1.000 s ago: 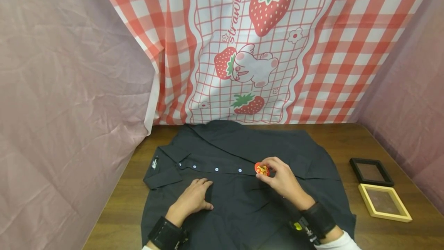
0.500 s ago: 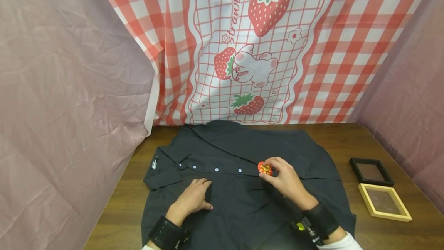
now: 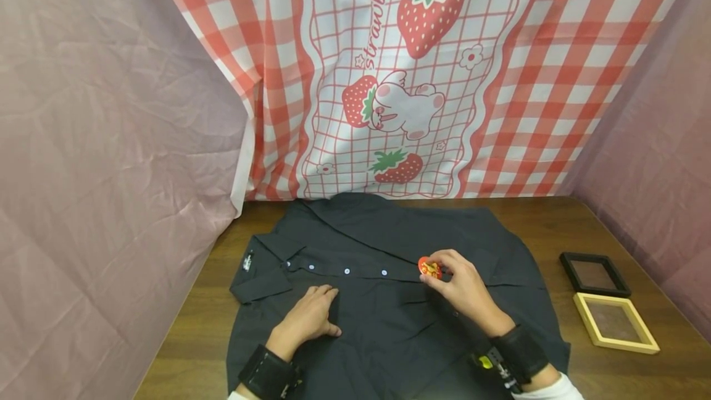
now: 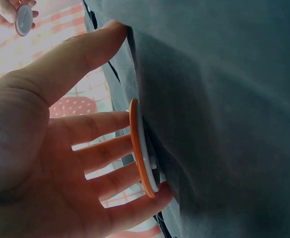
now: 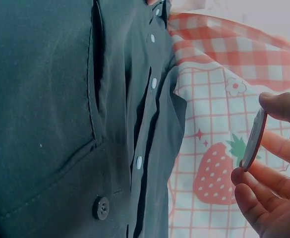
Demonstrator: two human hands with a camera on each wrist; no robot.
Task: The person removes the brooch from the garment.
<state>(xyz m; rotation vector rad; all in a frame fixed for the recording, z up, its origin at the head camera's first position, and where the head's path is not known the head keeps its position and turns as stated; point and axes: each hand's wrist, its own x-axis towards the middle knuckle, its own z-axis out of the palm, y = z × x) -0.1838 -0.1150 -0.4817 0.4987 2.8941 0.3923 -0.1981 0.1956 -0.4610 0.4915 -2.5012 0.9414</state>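
A dark button-up shirt point(image 3: 361, 307) lies spread on the wooden table, its collar to the left. My left hand point(image 3: 308, 323) rests on its front below the row of pale buttons, fingers extended. In the left wrist view an orange-edged round badge point(image 4: 141, 148) stands between those fingertips and the cloth, white on its back; the hand hides it from the head view. My right hand point(image 3: 461, 286) pinches a red pin badge point(image 3: 429, 268) with a yellow design by its edges, over the placket. The right wrist view shows this badge point(image 5: 254, 139) edge-on, its pale back towards the shirt.
To the right of the shirt, a black frame point(image 3: 594, 275) and a light yellow frame point(image 3: 616, 323) lie on the table point(image 3: 544, 218). Behind hangs a red-checked strawberry cloth point(image 3: 389, 79), with a pink curtain point(image 3: 111, 171) at the left.
My right hand has shifted slightly to the right with the red pin badge still pinched in its fingers. The left hand and the shirt have stayed in place.
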